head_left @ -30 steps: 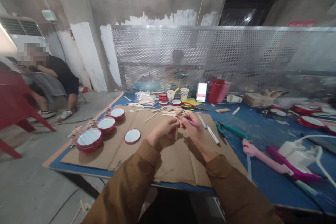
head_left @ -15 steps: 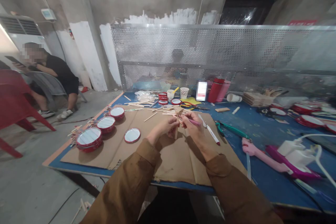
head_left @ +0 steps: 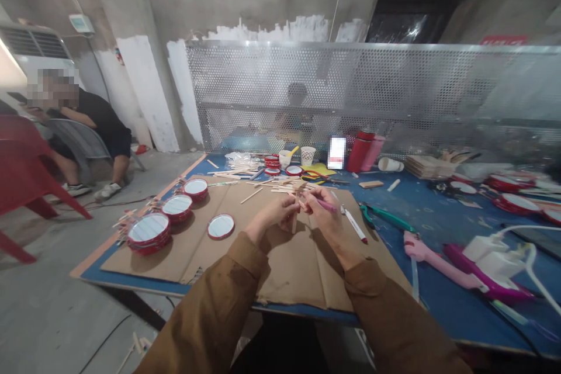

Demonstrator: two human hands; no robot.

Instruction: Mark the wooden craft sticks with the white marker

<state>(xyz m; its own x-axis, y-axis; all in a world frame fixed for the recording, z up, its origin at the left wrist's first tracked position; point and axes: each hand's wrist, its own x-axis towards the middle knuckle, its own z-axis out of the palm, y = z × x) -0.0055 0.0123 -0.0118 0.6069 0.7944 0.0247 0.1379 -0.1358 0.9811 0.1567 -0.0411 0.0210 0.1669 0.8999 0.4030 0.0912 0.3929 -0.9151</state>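
Wooden sticks (head_left: 294,219) held in 2 hands (head_left: 274,215), right gripping pink pen (head_left: 326,205).

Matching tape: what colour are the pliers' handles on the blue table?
The pliers' handles are teal green, clearest in the head view.

We cannot read how the craft sticks (head_left: 294,219) cross between the left hand (head_left: 272,215) and the right hand (head_left: 323,212): both hands cover the joint. The tip of the pink pen (head_left: 326,205) is likewise hidden inside the right hand's grip. A pixelated patch masks the upright object (head_left: 336,152) at the far side of the table. The person (head_left: 297,106) behind the perforated metal screen (head_left: 258,79) shows only dimly through its holes. The picture's edges cut off the red-rimmed disc (head_left: 552,215) at right and the red plastic chair (head_left: 21,169) at left.
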